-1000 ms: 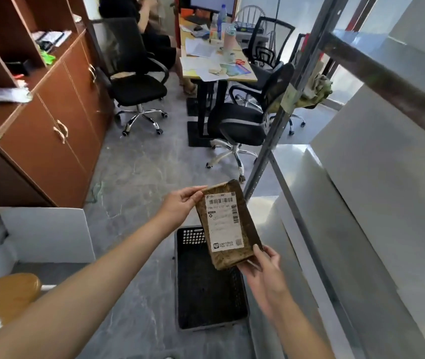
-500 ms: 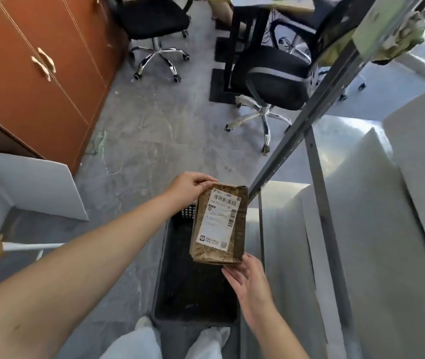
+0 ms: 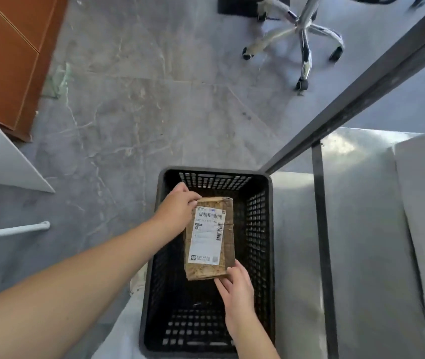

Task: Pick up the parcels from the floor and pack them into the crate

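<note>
i bring the parcel (image 3: 210, 239) down into the crate (image 3: 258, 229) (label up, nearly packed): left hand (image 3: 179, 212) grips far edge, right hand (image 3: 236, 286) pinches near corner.

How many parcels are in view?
1. The brown parcel is held over the black crate, left hand at its far end, right hand at its near end. None visible on the floor.

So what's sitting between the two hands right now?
The brown parcel, label up: the left hand grips its far end, the right hand holds its near corner, over the black crate. Seen in the head view.
</note>
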Tool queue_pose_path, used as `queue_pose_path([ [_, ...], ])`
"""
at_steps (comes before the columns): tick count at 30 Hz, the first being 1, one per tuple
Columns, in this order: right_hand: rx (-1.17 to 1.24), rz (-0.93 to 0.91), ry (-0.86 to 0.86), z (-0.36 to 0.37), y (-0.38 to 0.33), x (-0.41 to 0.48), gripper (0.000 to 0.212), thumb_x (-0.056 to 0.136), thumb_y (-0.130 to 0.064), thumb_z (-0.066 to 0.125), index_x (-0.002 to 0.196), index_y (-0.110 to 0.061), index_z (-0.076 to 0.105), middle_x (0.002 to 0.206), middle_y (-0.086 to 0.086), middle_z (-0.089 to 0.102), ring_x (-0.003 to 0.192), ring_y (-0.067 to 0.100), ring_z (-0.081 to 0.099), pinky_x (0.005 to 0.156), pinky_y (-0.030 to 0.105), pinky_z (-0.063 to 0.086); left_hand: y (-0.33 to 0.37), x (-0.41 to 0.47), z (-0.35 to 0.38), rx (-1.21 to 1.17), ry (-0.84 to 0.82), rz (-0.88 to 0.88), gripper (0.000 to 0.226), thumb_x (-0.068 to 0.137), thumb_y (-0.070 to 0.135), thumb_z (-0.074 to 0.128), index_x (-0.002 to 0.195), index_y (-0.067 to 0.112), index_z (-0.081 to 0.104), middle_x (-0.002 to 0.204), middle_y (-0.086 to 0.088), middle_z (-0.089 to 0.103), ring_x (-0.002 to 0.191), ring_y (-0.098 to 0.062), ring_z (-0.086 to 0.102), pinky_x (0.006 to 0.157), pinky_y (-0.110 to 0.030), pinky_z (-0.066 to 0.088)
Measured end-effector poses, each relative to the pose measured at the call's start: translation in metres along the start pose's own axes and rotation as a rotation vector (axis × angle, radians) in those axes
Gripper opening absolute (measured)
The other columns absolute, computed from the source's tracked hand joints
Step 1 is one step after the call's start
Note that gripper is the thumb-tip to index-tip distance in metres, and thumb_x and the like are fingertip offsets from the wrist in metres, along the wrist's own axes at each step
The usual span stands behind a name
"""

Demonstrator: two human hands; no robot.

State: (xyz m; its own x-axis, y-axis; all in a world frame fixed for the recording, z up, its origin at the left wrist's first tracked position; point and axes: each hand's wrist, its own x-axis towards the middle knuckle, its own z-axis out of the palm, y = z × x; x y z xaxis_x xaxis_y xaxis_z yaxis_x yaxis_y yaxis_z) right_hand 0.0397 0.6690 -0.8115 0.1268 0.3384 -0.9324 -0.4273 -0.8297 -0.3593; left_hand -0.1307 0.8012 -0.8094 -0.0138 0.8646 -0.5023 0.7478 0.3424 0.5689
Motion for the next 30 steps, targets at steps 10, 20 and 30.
queue_pose_path([
  [10, 0.002, 0.071, 0.077, 0.051, 0.031, 0.172, 0.056, 0.095, -0.003, 0.045, 0.148, -0.019, 0.039, 0.133, 0.009, 0.06, 0.122, 0.022, 0.057, 0.109, 0.036, 0.043, -0.092, 0.102, 0.075, 0.445, -0.1, -0.001, 0.032, 0.091, 0.013, 0.05, 0.123, 0.015, 0.052, 0.114, -0.004, 0.052, 0.102, -0.028, 0.056, 0.081, -0.044, 0.051],
  [20, -0.033, 0.102, 0.063, 0.104, 0.059, 0.237, 0.059, 0.091, 0.006, 0.032, 0.141, -0.02, 0.05, 0.123, 0.003, 0.067, 0.107, 0.021, 0.063, 0.102, 0.039, 0.05, -0.14, 0.164, 0.126, 0.495, -0.126, -0.182, 0.069, 0.082, 0.007, 0.055, 0.145, 0.003, 0.026, 0.148, -0.015, 0.033, 0.138, -0.029, 0.031, 0.113, -0.038, 0.032],
  [30, 0.138, 0.117, 0.096, 0.134, 0.066, 0.248, 0.06, 0.098, 0.001, 0.027, 0.154, -0.021, 0.024, 0.14, 0.013, 0.051, 0.121, 0.031, 0.053, 0.106, 0.043, 0.044, -0.132, 0.123, 0.129, 0.429, -0.06, -0.004, 0.081, 0.092, 0.007, 0.049, 0.153, 0.003, -0.004, 0.162, -0.013, -0.005, 0.15, -0.025, -0.002, 0.122, -0.037, 0.012],
])
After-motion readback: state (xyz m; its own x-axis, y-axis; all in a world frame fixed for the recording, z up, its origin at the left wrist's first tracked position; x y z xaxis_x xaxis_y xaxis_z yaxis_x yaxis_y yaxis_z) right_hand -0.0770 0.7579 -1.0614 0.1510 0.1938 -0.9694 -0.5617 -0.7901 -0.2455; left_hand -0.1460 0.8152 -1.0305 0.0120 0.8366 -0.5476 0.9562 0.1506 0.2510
